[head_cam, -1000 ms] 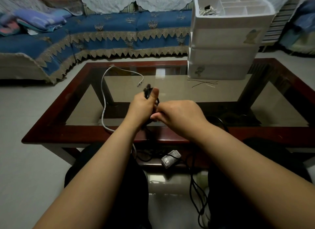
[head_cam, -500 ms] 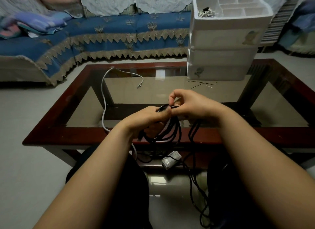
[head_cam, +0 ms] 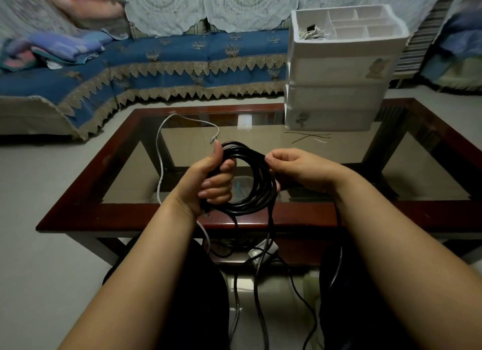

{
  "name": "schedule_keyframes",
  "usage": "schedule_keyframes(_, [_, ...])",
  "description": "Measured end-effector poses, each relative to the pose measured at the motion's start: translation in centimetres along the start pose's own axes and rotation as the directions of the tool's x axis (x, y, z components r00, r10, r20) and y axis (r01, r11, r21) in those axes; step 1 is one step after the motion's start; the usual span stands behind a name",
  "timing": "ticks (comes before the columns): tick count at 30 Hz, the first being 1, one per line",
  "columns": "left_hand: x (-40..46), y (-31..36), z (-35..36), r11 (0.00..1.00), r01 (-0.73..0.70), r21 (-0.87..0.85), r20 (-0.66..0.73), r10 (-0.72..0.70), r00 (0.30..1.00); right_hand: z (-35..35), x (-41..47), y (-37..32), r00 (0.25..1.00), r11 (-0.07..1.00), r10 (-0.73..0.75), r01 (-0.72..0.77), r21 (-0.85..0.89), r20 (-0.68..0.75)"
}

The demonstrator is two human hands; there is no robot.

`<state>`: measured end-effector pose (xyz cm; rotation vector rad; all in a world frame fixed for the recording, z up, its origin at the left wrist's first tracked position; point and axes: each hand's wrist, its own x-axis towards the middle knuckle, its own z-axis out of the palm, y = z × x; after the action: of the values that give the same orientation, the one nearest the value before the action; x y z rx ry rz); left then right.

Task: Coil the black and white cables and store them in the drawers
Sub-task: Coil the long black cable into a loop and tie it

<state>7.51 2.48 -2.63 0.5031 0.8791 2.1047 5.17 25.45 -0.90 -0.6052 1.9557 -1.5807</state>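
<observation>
Thick black rubber cable (head_cam: 257, 193) looped in a round coil, up over the glass-top wooden desk (head_cam: 260, 219). Left hand (head_cam: 208, 182) grip wrapped tight around coil. Right hand (head_cam: 300, 172) grip pinching its far side. Thin white cable (head_cam: 160, 151) lying on desk.

No words, brand names or numbers can be read anywhere in the view. The white drawers (head_cam: 339, 70) on the desk (head_cam: 167, 216) carry small stickers on their fronts, but these are too blurred to show any lettering.
</observation>
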Motion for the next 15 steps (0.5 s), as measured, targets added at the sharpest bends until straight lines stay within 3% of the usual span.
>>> schedule_keyframes(3, [0.5, -0.2, -0.1, 0.997, -0.050, -0.061, 0.017, 0.051, 0.999, 0.8, 1.0, 0.2, 0.968, 0.999, -0.051, 0.052, -0.006, -0.246])
schedule_keyframes(5, [0.7, 0.0, 0.0, 0.991, -0.086, -0.102, 0.045, 0.091, 0.995, 1.3, 1.5, 0.3, 0.954, 0.990, -0.061, 0.094, 0.100, -0.295])
schedule_keyframes(11, [1.0, 0.2, -0.5, 0.947, -0.208, -0.243, 0.059, 0.229, 0.972, 1.3, 1.6, 0.2, 0.998, 0.962, -0.040, 0.051, 0.268, -0.048])
schedule_keyframes(15, [0.3, 1.5, -1.5, 0.868, -0.423, -0.261, -0.099, 0.412, 0.906, 1.3, 1.1, 0.5, 1.000, 0.978, -0.023, 0.022, 0.205, 0.003])
